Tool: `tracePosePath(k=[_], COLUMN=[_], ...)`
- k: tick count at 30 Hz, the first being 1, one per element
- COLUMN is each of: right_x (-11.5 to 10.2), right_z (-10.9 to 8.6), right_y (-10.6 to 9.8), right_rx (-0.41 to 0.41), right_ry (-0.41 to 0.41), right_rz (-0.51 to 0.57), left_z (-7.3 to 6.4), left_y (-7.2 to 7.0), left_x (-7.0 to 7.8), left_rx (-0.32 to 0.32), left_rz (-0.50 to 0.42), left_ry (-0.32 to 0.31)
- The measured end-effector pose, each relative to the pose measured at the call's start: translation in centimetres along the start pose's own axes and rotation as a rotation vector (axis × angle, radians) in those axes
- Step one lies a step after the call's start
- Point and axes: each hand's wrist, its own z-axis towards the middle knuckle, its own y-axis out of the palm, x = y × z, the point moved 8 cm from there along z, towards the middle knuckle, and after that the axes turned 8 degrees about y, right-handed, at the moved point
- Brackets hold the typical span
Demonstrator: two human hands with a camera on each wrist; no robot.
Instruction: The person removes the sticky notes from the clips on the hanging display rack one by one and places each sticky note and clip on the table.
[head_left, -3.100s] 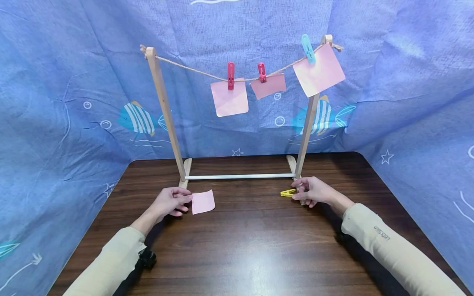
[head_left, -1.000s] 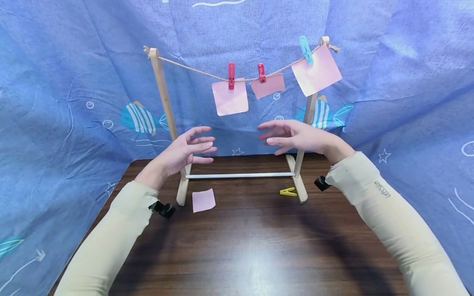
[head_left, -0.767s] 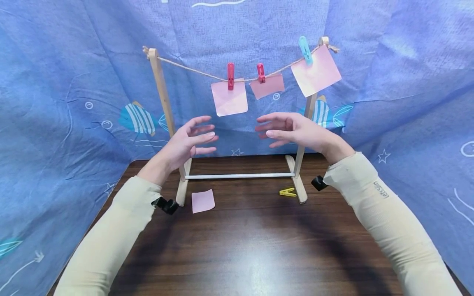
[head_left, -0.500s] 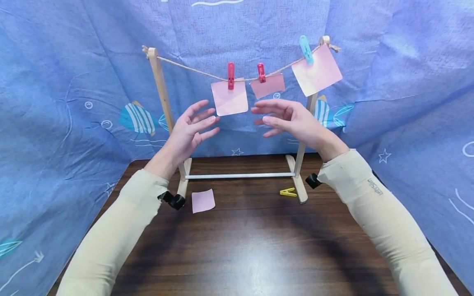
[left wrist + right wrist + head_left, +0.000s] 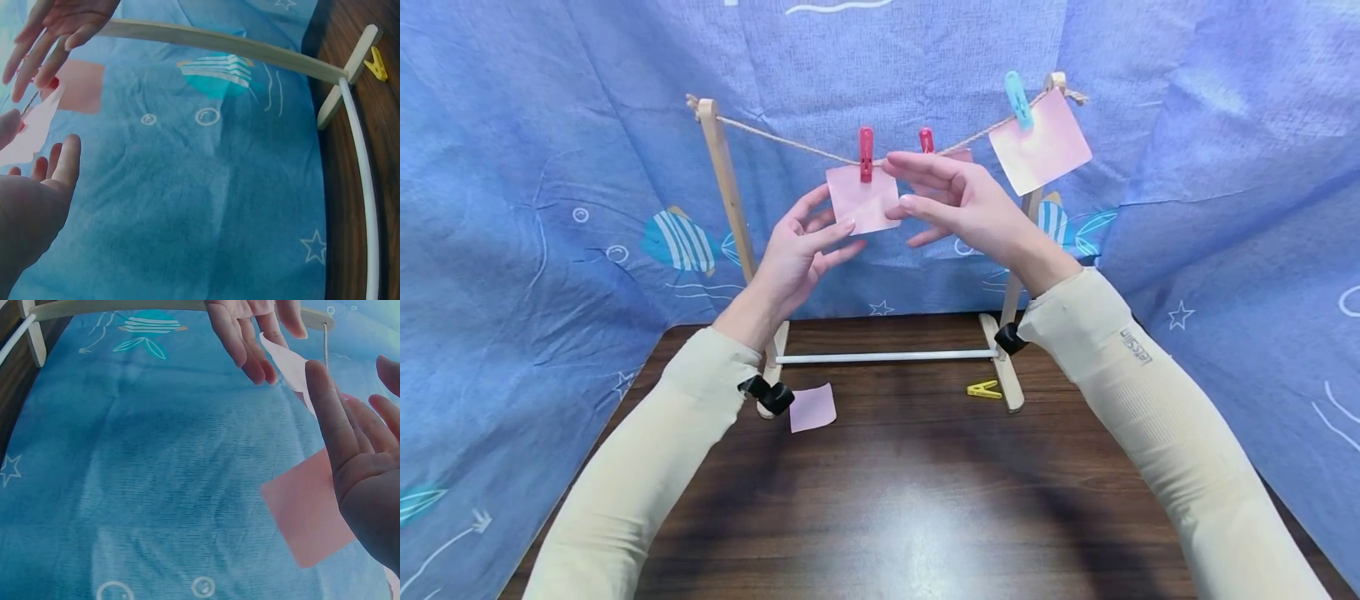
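A pink paper square (image 5: 861, 200) hangs from the string, held by a red clothespin (image 5: 866, 154). My left hand (image 5: 790, 258) is at its lower left edge, thumb in front of the paper and fingers spread. Whether it touches the paper I cannot tell. My right hand (image 5: 962, 200) is at the square's right edge with fingers loosely extended, gripping nothing. Behind it, a second pink paper (image 5: 309, 512) on another red clothespin (image 5: 927, 140) is partly hidden. A blue clothespin (image 5: 1018, 100) holds a third pink paper (image 5: 1041, 146) near the right post.
The string (image 5: 775, 136) runs between two wooden posts (image 5: 726, 183) joined by a white rod (image 5: 887, 357). On the brown table (image 5: 880, 467) lie a pink paper (image 5: 814, 408) at left and a yellow clothespin (image 5: 983, 389) at right. Blue cloth (image 5: 535, 250) surrounds the table.
Both hands have left the loose paper and the yellow clothespin on the table. They have risen and closed in on the left hanging pink paper from either side.
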Motion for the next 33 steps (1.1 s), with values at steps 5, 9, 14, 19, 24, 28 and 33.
tracePosePath(k=[5,9,14,19,24,28,33], right_x=[-0.7,-1.0,-1.0,-1.2,-1.4,-1.3,-1.1], right_z=[1.0,1.7,2.2,2.7,3.3,3.9,4.5], right_y=[-0.5,-1.0,-1.0,-0.7,-0.1,0.4,0.6], right_rx=[0.024,0.042,0.047,0.039,0.008,0.009,0.051], right_ry=[0.004,0.024,0.085,0.135,0.187,0.228,0.27], right_rz=[-0.004,0.01,-0.009,-0.007,0.037,0.049,0.063], left_z=[0.0,0.1,0.1,0.1,0.1,0.1,0.1], left_y=[0.4,0.5,0.5,0.4,0.1,-0.1,-0.1], left_x=[0.0,0.0,0.0,-0.1,-0.1,-0.2,-0.2], left_rx=[0.006,0.025,0.042,0.057,0.07,0.085,0.083], left_rz=[-0.022,-0.03,-0.033,0.002,0.025,0.019,0.042], left_ry=[-0.008,-0.022,-0.042,-0.045,-0.04,-0.043,-0.044])
